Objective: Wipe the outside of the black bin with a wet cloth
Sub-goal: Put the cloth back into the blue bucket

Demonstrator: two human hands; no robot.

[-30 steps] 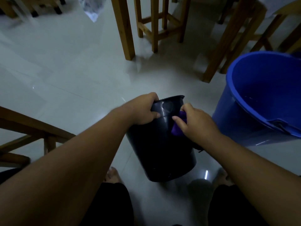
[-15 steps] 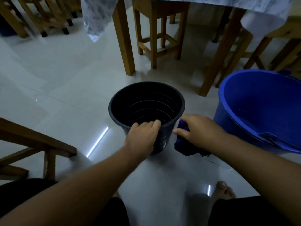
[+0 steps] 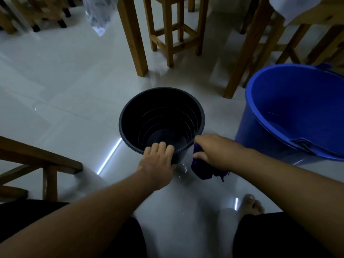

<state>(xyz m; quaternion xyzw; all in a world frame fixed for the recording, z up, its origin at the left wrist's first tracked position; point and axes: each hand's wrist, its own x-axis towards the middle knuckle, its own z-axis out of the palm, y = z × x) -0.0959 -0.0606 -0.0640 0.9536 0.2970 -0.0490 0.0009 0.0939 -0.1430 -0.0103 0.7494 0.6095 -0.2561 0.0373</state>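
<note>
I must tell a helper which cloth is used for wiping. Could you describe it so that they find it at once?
Start at the big blue bucket on the right, then go left to the black bin on the floor. The cloth is bunched in the right hand against the bin's near side. It is the only purple thing there.

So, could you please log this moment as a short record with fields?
bin: black bin, upright on the tiled floor, opening up
left hand: left hand grips the near rim
right hand: right hand presses a purple cloth to the bin's outer right wall
bucket: blue bucket on the right
furniture: wooden stool behind
</note>
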